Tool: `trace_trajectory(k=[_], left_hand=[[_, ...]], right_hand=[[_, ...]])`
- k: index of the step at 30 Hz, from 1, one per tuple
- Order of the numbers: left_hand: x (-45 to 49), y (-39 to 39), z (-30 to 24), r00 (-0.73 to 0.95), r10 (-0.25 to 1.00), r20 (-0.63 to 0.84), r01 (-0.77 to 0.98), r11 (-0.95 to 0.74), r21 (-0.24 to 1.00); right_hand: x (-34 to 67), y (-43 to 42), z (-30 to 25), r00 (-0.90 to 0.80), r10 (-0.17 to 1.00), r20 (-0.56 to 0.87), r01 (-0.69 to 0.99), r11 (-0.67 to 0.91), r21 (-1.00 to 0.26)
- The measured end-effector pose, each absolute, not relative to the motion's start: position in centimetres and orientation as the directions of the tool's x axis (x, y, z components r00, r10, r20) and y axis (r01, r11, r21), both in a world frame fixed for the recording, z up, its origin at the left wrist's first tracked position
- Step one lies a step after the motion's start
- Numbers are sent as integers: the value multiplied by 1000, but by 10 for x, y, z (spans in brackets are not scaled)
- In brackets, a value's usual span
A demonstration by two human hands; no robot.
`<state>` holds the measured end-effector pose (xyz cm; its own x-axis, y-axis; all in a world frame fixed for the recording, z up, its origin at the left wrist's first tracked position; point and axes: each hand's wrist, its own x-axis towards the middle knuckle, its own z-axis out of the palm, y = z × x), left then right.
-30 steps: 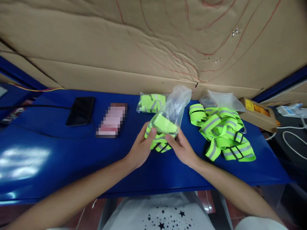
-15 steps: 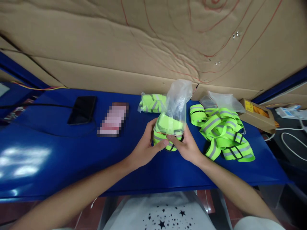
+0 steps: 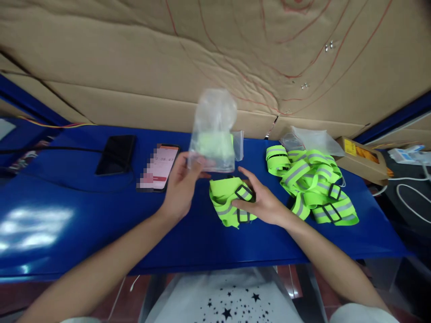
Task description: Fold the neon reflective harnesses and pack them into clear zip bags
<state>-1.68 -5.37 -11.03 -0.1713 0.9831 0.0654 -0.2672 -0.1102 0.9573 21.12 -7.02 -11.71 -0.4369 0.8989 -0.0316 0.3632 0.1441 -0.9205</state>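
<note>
My left hand (image 3: 180, 186) pinches the lower edge of an empty clear plastic bag (image 3: 213, 130) and holds it up above the blue table (image 3: 84, 211). A folded neon-green reflective strap bundle (image 3: 230, 200) with black buckles lies on the table just below the bag. My right hand (image 3: 264, 202) rests on that bundle with its fingers stretched out. Behind the raised bag, partly hidden, lies another bagged green bundle (image 3: 235, 144).
A pile of loose green reflective straps (image 3: 313, 184) lies to the right, with empty clear bags (image 3: 311, 140) and a small cardboard box (image 3: 362, 159) behind it. A phone with a lit screen (image 3: 158, 167) and a dark phone (image 3: 116, 154) lie to the left. A cardboard wall stands behind.
The green bundle has come out of the bag and now lies on the table. My left hand has lifted the empty bag up and left; my right hand has opened onto the bundle.
</note>
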Motion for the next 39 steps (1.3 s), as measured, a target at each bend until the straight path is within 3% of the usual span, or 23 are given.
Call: trace_trajectory(k=[4,8,12,20,23,25,27,30,33,36,39], left_hand=[[-24,-26,-95,-166,986,-13,-236,-27,971],[4,1,-84,41,994,-102,-118,106,987],[49,32,-82,235,968,-87,46,78,996],[118,84,-17,489,852,185,-10,-207,978],[150,97,1,515,838,181,230,-338,913],[166,99,2,445,851,281,461,-486,742],[174,95,-1,426,826,370,556,-561,613],[176,80,-10,519,737,432,523,-674,522],[180,72,-25,716,586,380,409,-793,452],[187,77,-37,837,488,250,335,-816,472],[179,83,-29,836,473,277,289,-810,511]], right_hand=[[231,-64,-98,-549,834,-53,298,137,-945],[244,-70,-69,-703,709,-52,259,187,-947],[241,-77,-62,-825,566,-8,211,293,-933],[232,-75,-79,-831,555,-41,298,381,-875],[232,-74,-83,-835,549,-45,313,405,-859],[232,-74,-84,-831,555,-37,319,422,-849],[234,-73,-85,-825,565,-30,324,428,-844],[236,-72,-84,-818,573,-49,344,420,-839],[235,-72,-83,-830,551,-84,359,415,-836],[233,-73,-82,-844,525,-108,358,403,-842],[232,-73,-83,-802,586,-116,385,359,-850]])
